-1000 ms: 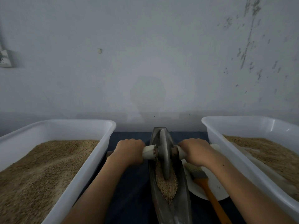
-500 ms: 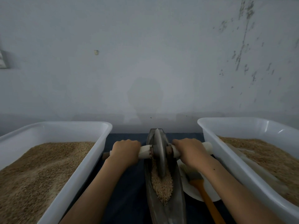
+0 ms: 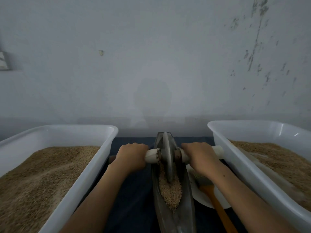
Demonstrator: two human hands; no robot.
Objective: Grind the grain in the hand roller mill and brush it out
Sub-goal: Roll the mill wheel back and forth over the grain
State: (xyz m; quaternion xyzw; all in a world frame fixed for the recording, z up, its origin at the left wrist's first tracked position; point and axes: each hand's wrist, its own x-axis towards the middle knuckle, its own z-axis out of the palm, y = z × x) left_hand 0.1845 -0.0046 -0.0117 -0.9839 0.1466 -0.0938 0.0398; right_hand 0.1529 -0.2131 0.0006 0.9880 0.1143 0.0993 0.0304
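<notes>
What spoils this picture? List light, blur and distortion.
Head view: dim, flat light with a bluish cast; a faint shadow on the wall; small glare on the right tub; wide-angle bending of the left tub rim; grain in the mill soft, the brush slightly smeared.

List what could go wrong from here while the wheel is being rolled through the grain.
1. The grain is heaped near the trough edges; a hard roll may push some over onto the dark cloth.
2. The right hand works just above the brush on the plate; on a pull back the forearm might knock it.
3. The left hand grips close to the wheel, so fingers could get rubbed.
</notes>
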